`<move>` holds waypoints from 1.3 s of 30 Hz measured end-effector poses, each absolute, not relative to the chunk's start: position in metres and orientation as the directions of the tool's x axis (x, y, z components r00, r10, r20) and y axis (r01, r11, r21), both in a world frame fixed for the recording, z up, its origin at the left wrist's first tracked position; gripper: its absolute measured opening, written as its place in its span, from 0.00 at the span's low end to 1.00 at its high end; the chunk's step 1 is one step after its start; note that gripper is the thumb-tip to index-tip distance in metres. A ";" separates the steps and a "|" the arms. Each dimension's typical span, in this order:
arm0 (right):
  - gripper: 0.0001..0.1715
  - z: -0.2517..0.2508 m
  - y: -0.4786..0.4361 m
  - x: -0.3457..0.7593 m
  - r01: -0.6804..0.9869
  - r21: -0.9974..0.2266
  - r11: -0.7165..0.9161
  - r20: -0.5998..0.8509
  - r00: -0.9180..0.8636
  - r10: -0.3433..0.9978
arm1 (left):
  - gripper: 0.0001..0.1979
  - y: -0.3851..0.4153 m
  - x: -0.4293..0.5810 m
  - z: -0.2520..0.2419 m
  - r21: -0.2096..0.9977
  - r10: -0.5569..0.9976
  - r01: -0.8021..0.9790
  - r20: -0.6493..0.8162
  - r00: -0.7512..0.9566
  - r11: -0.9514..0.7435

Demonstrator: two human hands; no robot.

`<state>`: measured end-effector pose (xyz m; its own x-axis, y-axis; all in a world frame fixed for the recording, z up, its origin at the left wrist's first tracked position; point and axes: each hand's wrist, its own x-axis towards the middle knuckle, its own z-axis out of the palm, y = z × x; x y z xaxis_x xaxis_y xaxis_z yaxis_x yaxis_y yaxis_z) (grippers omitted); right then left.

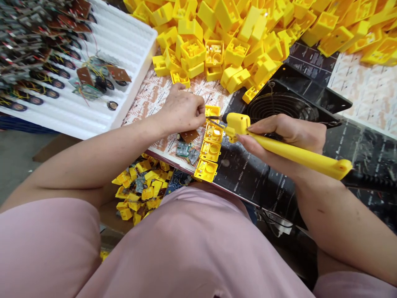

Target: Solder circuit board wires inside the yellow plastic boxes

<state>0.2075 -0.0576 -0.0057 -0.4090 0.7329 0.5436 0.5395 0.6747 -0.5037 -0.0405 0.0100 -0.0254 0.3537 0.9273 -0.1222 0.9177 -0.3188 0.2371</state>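
My right hand (pixel 287 134) grips a yellow soldering iron (pixel 300 153), whose tip points left over a short row of yellow plastic housings (pixel 211 151). With fingers pinched together, my left hand (pixel 182 108) is at the upper end of that row, close to the iron's tip. What those fingers hold is too small to make out. Metal contacts and speaker grille holes show inside the housings. Just below my left hand lie a green circuit board (pixel 183 149) and a brown board (pixel 190 135), beside the row.
A large pile of yellow housings (pixel 214 49) covers the back of the table. On the left, a white foam tray (pixel 136 49) bears many wired boards with small speakers. A black fan (pixel 279 105) stands behind my right hand. Below the table edge sits a heap of yellow parts (pixel 145 186).
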 end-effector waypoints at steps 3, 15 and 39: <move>0.08 -0.001 -0.057 0.209 0.543 -0.522 0.658 0.545 -0.381 0.747 | 0.14 0.011 -0.040 -0.025 0.224 0.925 0.919 -0.129 0.358 -0.325; 0.06 -0.002 -0.055 0.214 0.512 -0.486 0.708 0.593 -0.403 0.698 | 0.15 0.011 -0.040 -0.024 0.186 0.919 0.919 -0.123 0.374 -0.349; 0.25 -0.018 -0.061 0.220 0.580 -0.586 0.566 0.519 -0.268 0.812 | 0.16 0.010 -0.053 -0.022 0.255 0.908 0.896 -0.116 0.402 -0.364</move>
